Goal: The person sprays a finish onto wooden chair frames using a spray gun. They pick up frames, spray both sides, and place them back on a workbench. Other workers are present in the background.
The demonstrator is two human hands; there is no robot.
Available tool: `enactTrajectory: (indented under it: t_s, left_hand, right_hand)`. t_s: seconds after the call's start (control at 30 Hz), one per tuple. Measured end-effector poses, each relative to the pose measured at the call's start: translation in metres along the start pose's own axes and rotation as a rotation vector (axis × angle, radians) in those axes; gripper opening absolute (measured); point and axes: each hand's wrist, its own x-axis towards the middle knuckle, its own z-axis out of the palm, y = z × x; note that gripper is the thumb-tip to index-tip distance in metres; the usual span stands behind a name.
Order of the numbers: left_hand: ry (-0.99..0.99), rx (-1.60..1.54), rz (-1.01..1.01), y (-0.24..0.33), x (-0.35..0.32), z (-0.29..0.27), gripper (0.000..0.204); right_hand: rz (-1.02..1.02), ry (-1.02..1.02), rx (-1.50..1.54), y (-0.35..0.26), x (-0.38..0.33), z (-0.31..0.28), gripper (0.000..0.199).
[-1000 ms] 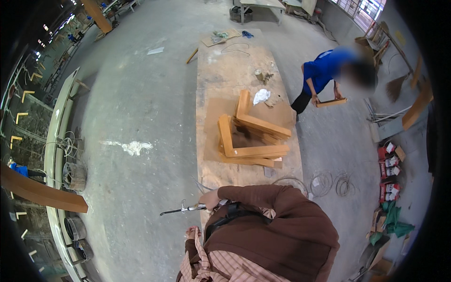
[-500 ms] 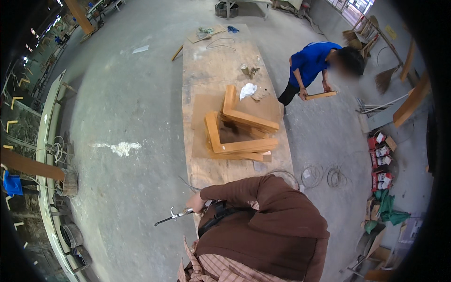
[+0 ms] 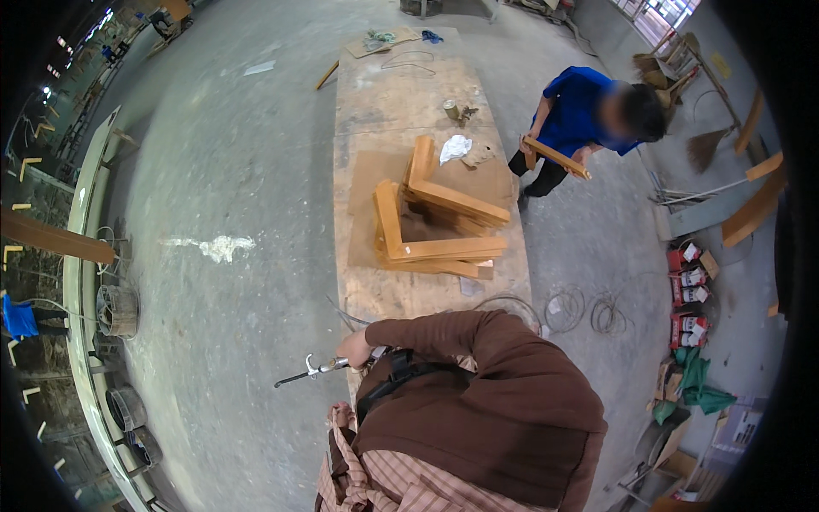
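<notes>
My right hand [image 3: 355, 348] reaches across to the left in a brown sleeve, its fingers wrapped round a silver air blow gun [image 3: 324, 368]. The gun's thin dark nozzle points left over the floor, and a small hook sticks up from its body. Lower down, close to the striped cloth at my waist, my left hand [image 3: 341, 416] shows only in part; its fingers are too small to read. Ahead on the plywood table [image 3: 375, 111], L-shaped orange-brown wooden pieces [image 3: 452, 249] lie stacked on a brown sheet [image 3: 363, 183].
Beyond the table's right side a co-worker in blue [image 3: 572, 115] holds a wooden piece [image 3: 559, 159]. White crumpled cloth [image 3: 455, 148] and a small can [image 3: 450, 109] lie on the table. Coiled hoses [image 3: 607, 314] rest on the floor, with red boxes [image 3: 687, 328] by the right wall.
My left hand has come into sight by my waist. My right hand and the blow gun have shifted slightly up and left. The co-worker has turned the wooden piece to a slant.
</notes>
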Motion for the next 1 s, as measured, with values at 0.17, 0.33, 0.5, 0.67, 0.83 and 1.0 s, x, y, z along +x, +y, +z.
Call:
enactTrajectory:
  t_s: [0.17,0.33,0.5,0.67,0.83,1.0]
  left_hand:
    - [0.086,0.368,0.164,-0.006,0.017,0.003,0.025]
    - [0.101,0.487,0.333,-0.032,0.014,-0.02,0.018]
    - [0.119,0.384,0.197,-0.042,0.004,-0.026,0.018]
    - [0.116,0.343,0.178,-0.039,-0.002,-0.019,0.018]
    - [0.117,0.342,0.17,-0.035,-0.001,-0.01,0.018]
    - [0.109,0.344,0.163,-0.036,0.002,-0.001,0.017]
  right_hand:
    - [-0.002,0.016,-0.026,-0.002,0.0,-0.003,0.022]
    - [-0.018,0.007,-0.051,-0.001,0.006,-0.005,0.025]
    - [-0.046,0.0,-0.068,0.0,0.012,-0.007,0.024]
    - [-0.083,0.012,-0.036,0.001,0.011,-0.008,0.019]
    - [-0.066,-0.029,-0.057,-0.002,0.01,-0.012,0.017]
    - [-0.027,-0.03,-0.091,-0.003,0.009,-0.013,0.026]
